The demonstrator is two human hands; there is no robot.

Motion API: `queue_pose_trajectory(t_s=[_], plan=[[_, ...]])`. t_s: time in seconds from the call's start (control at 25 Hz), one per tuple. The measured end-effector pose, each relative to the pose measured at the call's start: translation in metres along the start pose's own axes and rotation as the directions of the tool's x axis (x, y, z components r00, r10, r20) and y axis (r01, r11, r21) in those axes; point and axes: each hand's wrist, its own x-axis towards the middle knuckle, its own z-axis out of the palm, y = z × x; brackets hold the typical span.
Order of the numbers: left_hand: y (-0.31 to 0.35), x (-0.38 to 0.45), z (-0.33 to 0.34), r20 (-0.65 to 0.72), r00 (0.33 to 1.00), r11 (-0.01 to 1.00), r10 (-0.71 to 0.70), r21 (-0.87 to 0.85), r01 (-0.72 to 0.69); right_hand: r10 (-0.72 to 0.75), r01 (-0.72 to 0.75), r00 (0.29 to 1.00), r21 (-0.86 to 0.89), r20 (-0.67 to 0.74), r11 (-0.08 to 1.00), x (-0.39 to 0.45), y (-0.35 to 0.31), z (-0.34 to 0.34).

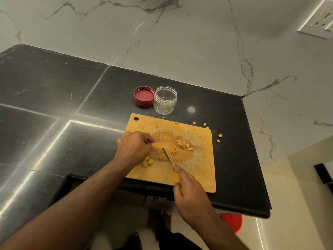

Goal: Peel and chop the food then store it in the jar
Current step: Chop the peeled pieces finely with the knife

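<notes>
Chunks on board under left wrist; chopped bits mid-board; jar open behind | left hand curled, contents unseen | right hand grips knife | food likely firm, light, rolls easily: pin flat.

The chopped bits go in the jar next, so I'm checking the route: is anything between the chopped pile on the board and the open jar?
Nothing visible blocks it. Between the chopped pile and the jar lies only bare cutting board and counter. The red lid sits off, left of the jar, whose mouth is open.
</notes>
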Motion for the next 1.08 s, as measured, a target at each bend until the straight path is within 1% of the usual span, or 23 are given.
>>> queue_pose_trajectory(t_s=[0.12,0.2,0.28,0.32,0.48,0.56,0.64,0.72,0.76,0.8,0.92,0.96,1.08], plan=[[-0.014,0.001,-0.004,-0.005,1.0,0.993,-0.011,-0.115,0.01,0.0,0.0,1.0,-0.021,0.012,1.0,0.002,0.003,0.002],[-0.019,0.0,-0.005,0.004,1.0,0.985,-0.012,-0.17,0.012,0.063,-0.065,0.996,-0.027,-0.056,0.998,0.002,0.012,-0.005],[-0.021,0.0,-0.006,0.002,1.0,0.983,-0.019,-0.18,0.019,0.105,-0.107,0.988,-0.018,-0.115,0.994,0.0,0.021,-0.012],[-0.022,0.0,-0.006,-0.002,1.0,0.983,-0.022,-0.183,0.021,0.099,-0.101,0.989,-0.008,-0.107,0.995,-0.001,0.023,-0.013],[-0.022,0.002,-0.005,-0.015,0.999,0.98,-0.039,-0.194,0.035,0.024,-0.024,1.0,0.011,0.013,1.0,-0.003,0.019,-0.007],[-0.022,0.002,-0.004,-0.027,0.998,0.981,-0.049,-0.189,0.043,0.006,-0.006,0.999,0.0,0.039,1.0,-0.002,0.021,-0.004],[-0.023,0.002,-0.004,-0.036,0.998,0.981,-0.058,-0.186,0.05,0.036,-0.035,0.999,-0.012,0.007,0.999,0.001,0.027,-0.006],[-0.025,0.003,-0.005,-0.043,0.997,0.981,-0.067,-0.185,0.058,0.079,-0.081,0.994,-0.019,-0.073,0.997,0.004,0.032,-0.01],[-0.026,0.002,-0.006,-0.046,0.996,0.981,-0.072,-0.185,0.062,0.081,-0.082,0.993,-0.015,-0.091,0.997,0.004,0.033,-0.011],[-0.027,0.003,-0.007,-0.046,0.996,0.98,-0.076,-0.19,0.066,0.065,-0.066,0.995,-0.009,-0.081,0.998,0.004,0.033,-0.011],[-0.031,0.003,-0.013,-0.04,0.997,0.973,-0.071,-0.223,0.06,-0.003,0.003,1.0,0.011,0.023,1.0,0.002,0.029,-0.006],[-0.034,0.003,-0.016,-0.028,0.997,0.971,-0.073,-0.231,0.065,-0.006,0.005,0.999,0.012,0.036,1.0,0.002,0.03,-0.005],[-0.04,0.004,-0.023,0.025,0.996,0.969,-0.083,-0.231,0.087,0.06,-0.06,0.997,0.005,-0.044,0.998,0.005,0.037,-0.009]])
